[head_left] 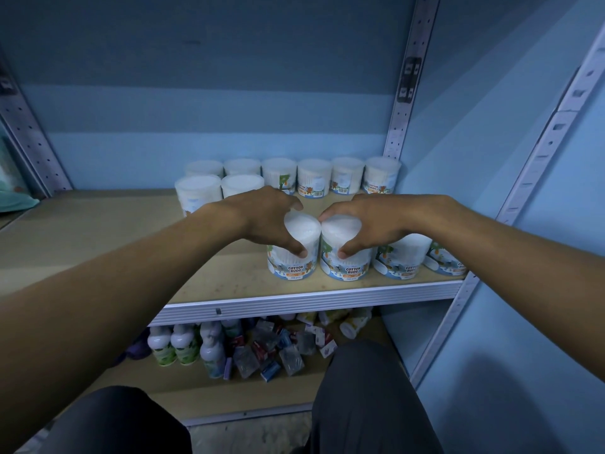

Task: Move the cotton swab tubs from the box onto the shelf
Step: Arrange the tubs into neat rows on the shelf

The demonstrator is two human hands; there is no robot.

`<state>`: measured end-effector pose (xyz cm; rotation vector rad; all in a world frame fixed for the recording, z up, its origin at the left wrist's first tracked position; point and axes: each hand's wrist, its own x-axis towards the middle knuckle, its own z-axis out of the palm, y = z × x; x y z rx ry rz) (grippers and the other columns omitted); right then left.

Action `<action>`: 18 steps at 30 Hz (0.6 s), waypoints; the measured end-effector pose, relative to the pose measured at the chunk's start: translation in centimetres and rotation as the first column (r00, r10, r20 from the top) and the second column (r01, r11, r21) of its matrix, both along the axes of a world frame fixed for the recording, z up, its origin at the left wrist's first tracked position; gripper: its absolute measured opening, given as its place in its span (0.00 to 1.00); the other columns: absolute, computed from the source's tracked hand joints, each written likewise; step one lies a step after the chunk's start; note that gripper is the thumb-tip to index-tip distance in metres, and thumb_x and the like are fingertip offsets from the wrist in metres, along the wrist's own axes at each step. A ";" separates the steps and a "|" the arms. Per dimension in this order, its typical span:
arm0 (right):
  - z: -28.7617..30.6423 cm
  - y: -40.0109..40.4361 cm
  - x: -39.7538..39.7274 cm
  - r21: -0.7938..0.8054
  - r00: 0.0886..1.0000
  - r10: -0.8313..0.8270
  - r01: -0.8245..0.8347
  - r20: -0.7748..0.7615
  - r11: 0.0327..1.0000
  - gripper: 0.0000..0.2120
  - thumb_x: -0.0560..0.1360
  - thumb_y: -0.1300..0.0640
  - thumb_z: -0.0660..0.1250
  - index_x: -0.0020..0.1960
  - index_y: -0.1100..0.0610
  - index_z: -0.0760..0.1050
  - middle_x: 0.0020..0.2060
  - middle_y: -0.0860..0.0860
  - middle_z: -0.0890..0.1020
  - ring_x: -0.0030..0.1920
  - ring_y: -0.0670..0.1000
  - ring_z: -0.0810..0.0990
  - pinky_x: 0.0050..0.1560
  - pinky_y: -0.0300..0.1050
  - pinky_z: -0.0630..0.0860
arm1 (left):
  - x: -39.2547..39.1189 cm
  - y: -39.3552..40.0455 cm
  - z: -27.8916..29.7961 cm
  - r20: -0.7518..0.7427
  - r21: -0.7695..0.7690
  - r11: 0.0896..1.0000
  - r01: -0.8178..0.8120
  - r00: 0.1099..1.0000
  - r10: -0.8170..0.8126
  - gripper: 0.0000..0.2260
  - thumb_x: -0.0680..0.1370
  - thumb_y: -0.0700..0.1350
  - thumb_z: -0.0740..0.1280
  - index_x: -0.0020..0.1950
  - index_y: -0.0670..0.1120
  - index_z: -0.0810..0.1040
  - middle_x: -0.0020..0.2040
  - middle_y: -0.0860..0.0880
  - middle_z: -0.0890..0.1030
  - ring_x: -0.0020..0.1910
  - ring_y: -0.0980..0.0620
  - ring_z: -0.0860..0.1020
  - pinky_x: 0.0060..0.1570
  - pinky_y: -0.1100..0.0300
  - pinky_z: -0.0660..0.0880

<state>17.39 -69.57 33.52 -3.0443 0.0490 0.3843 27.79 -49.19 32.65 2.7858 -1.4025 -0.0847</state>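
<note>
Both hands are down on the front row of the shelf [229,257], one tub each. The left hand [262,221] is draped over the top of the left cotton buds tub [293,253], its fingers [288,199] curled round the far side of the lid and the thumb pressed against the near wall just above the label. The right hand [366,221] does the same on the right cotton buds tub [345,257], gripping it from above, thumb on the front. The two tubs stand touching side by side near the shelf's front edge.

Just to the right, two more tubs [404,257] stand in the same row, partly hidden under the right forearm. Behind the hands is a back row of tubs [314,178] against the blue wall, with a couple more [198,191] set in front of it on the left. So the held pair has tubs on the right and rear, bare board on the left.

All tubs stand upright, long axis vertical, white lids up, and the "COTTON BUDS" labels on the front ones face the camera. On the lower shelf are bottles [183,347] and a jumble of small packets [278,352]. The person's dark-clothed knees [366,398] fill the bottom of the view
</note>
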 end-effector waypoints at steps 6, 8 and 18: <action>0.0 0.1 0.0 0.006 1.000 0.000 0.000 0.000 1.000 0.38 0.67 0.33 0.74 0.72 0.31 0.61 0.72 0.48 0.71 0.69 0.53 0.72 0.69 0.54 0.70 | 0.2 0.1 -0.1 -0.005 -0.007 1.000 0.007 1.000 -0.007 0.43 0.64 0.70 0.73 0.74 0.53 0.68 0.69 0.52 0.74 0.66 0.49 0.73 0.60 0.56 0.71; 0.1 0.1 0.0 0.006 1.000 0.002 -0.002 0.000 1.000 0.38 0.67 0.33 0.74 0.73 0.31 0.62 0.72 0.48 0.71 0.69 0.53 0.72 0.68 0.54 0.71 | 0.3 0.1 -0.2 -0.009 -0.012 1.000 0.009 1.000 -0.009 0.44 0.64 0.70 0.73 0.74 0.53 0.67 0.69 0.52 0.74 0.66 0.49 0.72 0.60 0.56 0.70; 0.1 0.3 0.1 0.011 1.000 0.008 -0.008 -0.002 1.000 0.38 0.67 0.33 0.74 0.73 0.32 0.62 0.73 0.46 0.70 0.69 0.52 0.71 0.69 0.53 0.70 | 0.4 0.4 -0.3 -0.037 -0.046 0.999 0.027 0.999 -0.028 0.44 0.63 0.70 0.74 0.74 0.53 0.68 0.69 0.52 0.74 0.66 0.51 0.72 0.56 0.60 0.68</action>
